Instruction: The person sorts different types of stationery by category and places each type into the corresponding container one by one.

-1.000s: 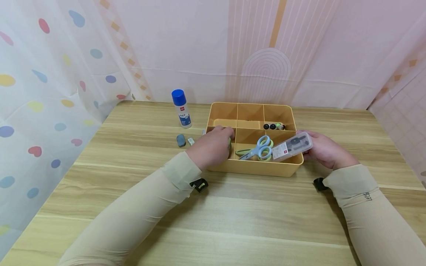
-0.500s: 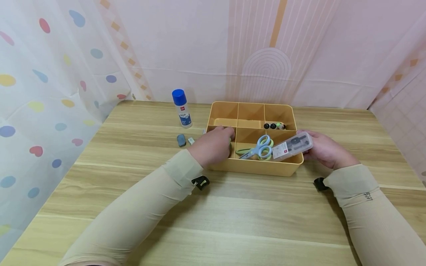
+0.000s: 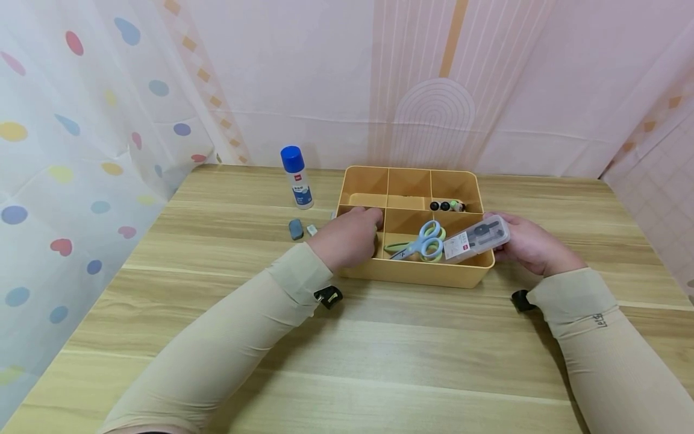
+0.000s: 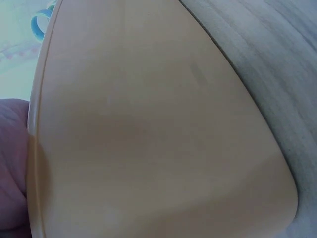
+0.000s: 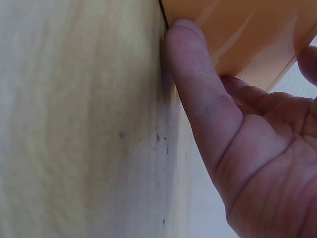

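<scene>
A yellow-orange divided organizer box (image 3: 412,275) stands on the table. My left hand (image 3: 349,238) reaches down into its front left compartment; the fingers are hidden, so what they hold does not show. The box's front wall fills the left wrist view. My right hand (image 3: 534,244) touches the box's right end wall, its thumb (image 5: 190,59) laid straight along the wall in the right wrist view. Blue-handled scissors (image 3: 425,240) lie over a light green looped item (image 3: 397,247) in the front middle compartment. A clear compass set case (image 3: 477,237) leans out of the front right one.
Left of the box stands a blue-capped glue bottle (image 3: 297,178). A blue-grey eraser (image 3: 295,229) and a small white piece (image 3: 311,230) lie in front of it. Dark-ended cylinders (image 3: 446,206) sit in the back right compartment. A patterned curtain (image 3: 303,78) hangs behind the table.
A bit of green that showed beside my left fingers is no longer visible. The left hand has shifted very slightly right; the right hand and box stay in place.
</scene>
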A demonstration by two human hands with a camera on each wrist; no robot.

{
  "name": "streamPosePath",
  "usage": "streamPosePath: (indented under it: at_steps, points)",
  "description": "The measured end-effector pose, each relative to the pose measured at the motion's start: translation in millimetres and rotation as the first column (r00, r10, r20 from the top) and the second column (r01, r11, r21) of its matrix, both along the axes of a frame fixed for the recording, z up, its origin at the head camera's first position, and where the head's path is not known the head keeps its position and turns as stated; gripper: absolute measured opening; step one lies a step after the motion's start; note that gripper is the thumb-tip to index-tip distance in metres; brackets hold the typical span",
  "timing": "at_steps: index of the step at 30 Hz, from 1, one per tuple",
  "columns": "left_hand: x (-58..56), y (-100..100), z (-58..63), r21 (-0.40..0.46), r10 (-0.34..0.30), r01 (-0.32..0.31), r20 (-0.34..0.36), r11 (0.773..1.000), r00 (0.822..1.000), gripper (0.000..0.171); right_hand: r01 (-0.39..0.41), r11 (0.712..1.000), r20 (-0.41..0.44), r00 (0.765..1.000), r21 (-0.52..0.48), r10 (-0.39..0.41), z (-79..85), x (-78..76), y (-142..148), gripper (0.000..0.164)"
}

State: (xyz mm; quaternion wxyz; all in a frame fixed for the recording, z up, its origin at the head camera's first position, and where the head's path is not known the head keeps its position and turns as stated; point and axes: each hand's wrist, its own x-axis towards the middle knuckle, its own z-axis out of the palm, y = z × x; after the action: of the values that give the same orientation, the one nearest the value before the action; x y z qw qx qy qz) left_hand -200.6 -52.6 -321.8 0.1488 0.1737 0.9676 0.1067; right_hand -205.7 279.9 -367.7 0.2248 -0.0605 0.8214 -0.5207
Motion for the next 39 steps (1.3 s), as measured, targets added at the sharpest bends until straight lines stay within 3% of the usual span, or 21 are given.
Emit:
streamPosePath:
  at_steps: [13,32,39]
  points:
    - [-0.4,1,1.0,-0.005,0.012,-0.012,0.017,1.0,1.0,0.035,0.0,1.0,-0.001,1.0,-0.007,0.0,-0.1,-0.2,-1,0.069]
    - [-10.3,5,1.2,-0.086,-0.054,0.066,0.135,0.994,0.989,0.037,-0.004,1.0,-0.005,1.0,-0.013,0.004,0.6,0.5,0,0.067]
    - [-11.3,6,1.2,-0.11,-0.075,0.09,0.135,0.99,0.988,0.032,-0.007,1.0,0.001,1.0,-0.018,0.007,0.3,0.4,0,0.069]
